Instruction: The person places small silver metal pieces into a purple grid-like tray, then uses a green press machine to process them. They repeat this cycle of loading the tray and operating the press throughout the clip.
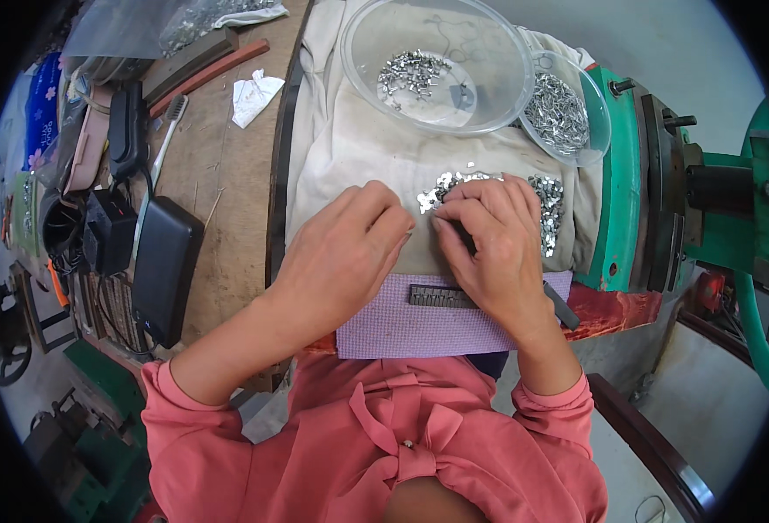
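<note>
Small shiny metal pieces (443, 185) lie in a loose pile on the beige cloth (358, 152). More small metal parts (550, 213) are heaped just right of them. My right hand (499, 240) rests at the pile, its fingers bent and the thumb close to the index finger; what they pinch is too small to make out. To its left, my left hand (345, 244) is curled with the fingertips together, and anything inside is hidden. A dark slotted metal block (437, 295) sits on the purple mat (384, 331), partly covered by my right hand.
Behind the piles stand a large clear tub (358, 70) of small metal pins and a smaller clear tub (600, 131) of metal parts. A green machine (619, 192) borders the right side. On the wooden table at left lie a black power bank (166, 270), cables and a toothbrush (168, 131).
</note>
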{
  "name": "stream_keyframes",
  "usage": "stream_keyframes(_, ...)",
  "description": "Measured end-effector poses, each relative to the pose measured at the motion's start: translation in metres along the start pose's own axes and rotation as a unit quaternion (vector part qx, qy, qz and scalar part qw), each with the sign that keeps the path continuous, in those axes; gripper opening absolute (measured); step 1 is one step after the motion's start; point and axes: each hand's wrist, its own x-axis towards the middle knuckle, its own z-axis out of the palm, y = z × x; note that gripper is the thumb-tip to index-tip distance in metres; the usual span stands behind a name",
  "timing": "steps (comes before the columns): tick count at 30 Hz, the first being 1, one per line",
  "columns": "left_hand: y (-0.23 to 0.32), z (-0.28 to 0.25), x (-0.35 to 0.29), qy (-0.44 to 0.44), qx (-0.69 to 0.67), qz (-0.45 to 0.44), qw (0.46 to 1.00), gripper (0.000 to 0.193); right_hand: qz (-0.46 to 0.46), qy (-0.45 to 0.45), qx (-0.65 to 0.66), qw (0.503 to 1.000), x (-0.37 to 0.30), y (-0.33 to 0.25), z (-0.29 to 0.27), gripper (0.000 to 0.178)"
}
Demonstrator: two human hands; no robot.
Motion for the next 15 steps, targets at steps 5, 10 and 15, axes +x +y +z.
stream_keyframes(5, -0.006, 0.012, 0.014, -0.019, 0.053, 0.020, 0.998, 0.016, 0.012, -0.006, 0.016, 1.000, -0.024, -0.007, -0.024, 0.013)
stream_keyframes(10, -0.008, 0.021, 0.022, -0.006, 0.081, 0.042, 0.996, 0.011, 0.035, -0.029, 0.012, 0.999, -0.062, -0.016, -0.036, 0.016)
stream_keyframes(15, -0.009, 0.021, 0.019, 0.022, 0.032, 0.014, 0.999, 0.014, 0.031, -0.022, 0.010, 0.999, -0.060, -0.008, -0.035, 0.018)
